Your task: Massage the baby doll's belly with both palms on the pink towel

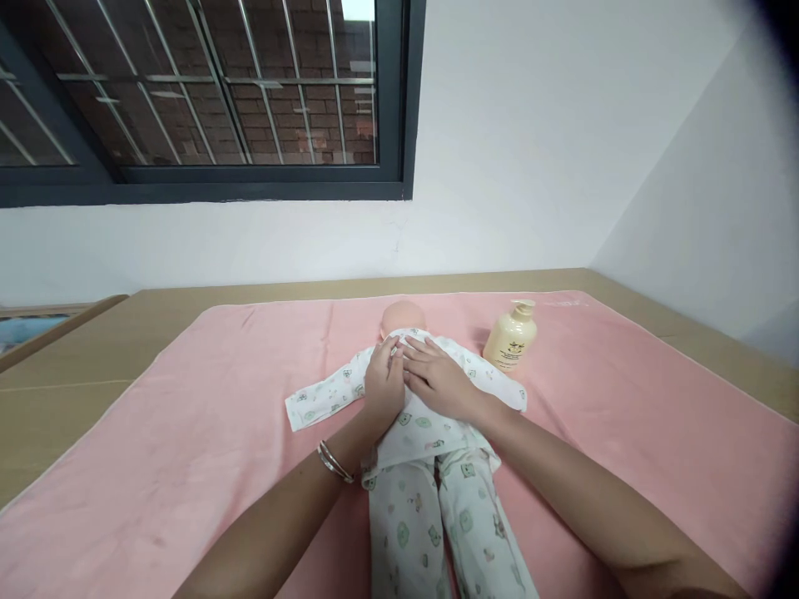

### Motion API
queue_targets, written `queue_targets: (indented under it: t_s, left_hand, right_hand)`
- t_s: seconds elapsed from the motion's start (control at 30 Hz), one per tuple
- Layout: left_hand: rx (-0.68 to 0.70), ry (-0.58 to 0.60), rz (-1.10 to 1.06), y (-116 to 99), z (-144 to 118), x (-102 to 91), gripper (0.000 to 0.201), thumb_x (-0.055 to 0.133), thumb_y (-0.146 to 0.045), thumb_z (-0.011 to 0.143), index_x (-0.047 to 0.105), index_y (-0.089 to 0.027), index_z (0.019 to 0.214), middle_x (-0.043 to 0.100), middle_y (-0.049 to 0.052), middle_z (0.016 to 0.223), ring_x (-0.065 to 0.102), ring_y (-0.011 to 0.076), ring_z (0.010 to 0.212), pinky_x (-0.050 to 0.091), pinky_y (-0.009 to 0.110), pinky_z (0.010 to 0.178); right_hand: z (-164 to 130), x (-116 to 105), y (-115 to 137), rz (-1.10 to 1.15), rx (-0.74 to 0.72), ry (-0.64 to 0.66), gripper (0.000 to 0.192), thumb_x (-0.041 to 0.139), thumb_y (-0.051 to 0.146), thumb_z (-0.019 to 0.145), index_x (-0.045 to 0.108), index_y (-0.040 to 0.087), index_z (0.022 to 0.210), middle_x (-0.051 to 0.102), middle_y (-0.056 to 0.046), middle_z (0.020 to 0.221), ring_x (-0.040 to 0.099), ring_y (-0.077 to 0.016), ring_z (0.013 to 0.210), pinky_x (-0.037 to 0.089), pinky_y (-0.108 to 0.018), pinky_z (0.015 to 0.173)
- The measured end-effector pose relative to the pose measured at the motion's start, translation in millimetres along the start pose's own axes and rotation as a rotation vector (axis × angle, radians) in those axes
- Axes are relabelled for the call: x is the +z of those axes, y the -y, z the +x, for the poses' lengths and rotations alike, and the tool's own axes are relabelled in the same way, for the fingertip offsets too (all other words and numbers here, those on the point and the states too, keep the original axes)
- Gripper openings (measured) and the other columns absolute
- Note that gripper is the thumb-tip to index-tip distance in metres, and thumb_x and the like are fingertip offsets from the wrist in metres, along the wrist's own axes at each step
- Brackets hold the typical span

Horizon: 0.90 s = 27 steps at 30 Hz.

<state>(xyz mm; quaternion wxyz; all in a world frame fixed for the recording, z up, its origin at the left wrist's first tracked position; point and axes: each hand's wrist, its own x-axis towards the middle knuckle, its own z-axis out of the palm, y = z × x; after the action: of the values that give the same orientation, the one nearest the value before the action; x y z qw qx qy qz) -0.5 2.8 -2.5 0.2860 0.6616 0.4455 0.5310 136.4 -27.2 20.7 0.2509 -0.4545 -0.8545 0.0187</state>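
Pale wall [499,166] fills the upper background, meeting a second wall at the right in a slanting corner line. Below it, a tan surface [81,358] with a raised edge at far left; over most of this, a pink sheet [187,433], lightly creased. Dark-framed window [212,125] upper left, metal bars across it, brickwork beyond. Doll [424,433] lies lengthwise on the middle of the sheet, bald head toward the wall, legs toward the wearer; white top and trousers with small green and brown prints, sleeves spread to either side. Right hand [440,378] rests on the doll's upper torso, palm down, fingers extended and slightly apart, gripping nothing. Left hand [385,378] just beside it, on the same torso, seen edge-on, fingers close together; cannot tell whether they pinch the cloth. Cream pump bottle [510,339] with dark lettering near the doll's right-side sleeve. Smallest: silvery bangles [334,462], left wrist.
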Motion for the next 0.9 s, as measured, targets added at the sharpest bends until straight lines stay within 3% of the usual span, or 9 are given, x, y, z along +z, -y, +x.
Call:
queue_targets:
  t_s: [0.17,0.9]
  left_hand:
    - [0.023,0.016,-0.011,1.2,-0.9,0.7,0.035,0.04,-0.029,0.094,0.058,-0.018,0.121,0.061,0.01,0.128,0.052,0.0232,0.124,0.037,0.042,0.108]
    - [0.066,0.005,0.024,0.5,-0.3,1.7,0.033,0.041,-0.024,0.092,0.06,-0.018,0.117,0.063,0.009,0.124,0.054,0.0226,0.119,0.039,0.043,0.106]
  right_hand:
    - [2.6,2.0,-15.3,0.049,0.083,-0.064,0.046,0.039,0.038,0.097,0.044,0.023,0.141,0.041,-0.005,0.148,0.029,-0.0249,0.141,0.024,-0.05,0.114]
    - [-0.3,6.1,-12.3,0.049,0.098,-0.105,0.043,0.042,0.034,0.095,0.048,0.024,0.137,0.047,-0.006,0.144,0.032,-0.0243,0.139,0.026,-0.05,0.113]
